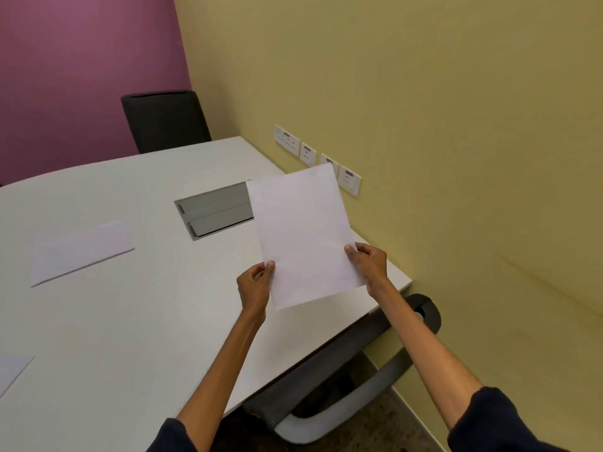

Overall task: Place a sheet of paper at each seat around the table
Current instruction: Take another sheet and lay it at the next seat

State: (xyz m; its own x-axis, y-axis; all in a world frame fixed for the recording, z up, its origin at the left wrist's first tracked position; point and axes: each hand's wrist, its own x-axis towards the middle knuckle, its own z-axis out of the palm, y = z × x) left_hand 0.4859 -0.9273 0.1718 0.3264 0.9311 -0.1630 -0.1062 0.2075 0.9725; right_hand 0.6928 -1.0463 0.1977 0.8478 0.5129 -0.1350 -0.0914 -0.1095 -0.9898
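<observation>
left hand (255, 285) grip pinching blank white paper sheet (305, 236) | right hand (367, 264) grip pinching opposite edge | sheet: frame centre, above pale grey worktop (130, 305) | second white sheet (81, 252) flat, left

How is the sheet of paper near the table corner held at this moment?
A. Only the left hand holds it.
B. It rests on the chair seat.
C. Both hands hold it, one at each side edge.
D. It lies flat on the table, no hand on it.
C: the left hand pinches the left edge of the sheet of paper and the right hand pinches its right edge, above the table.
</observation>
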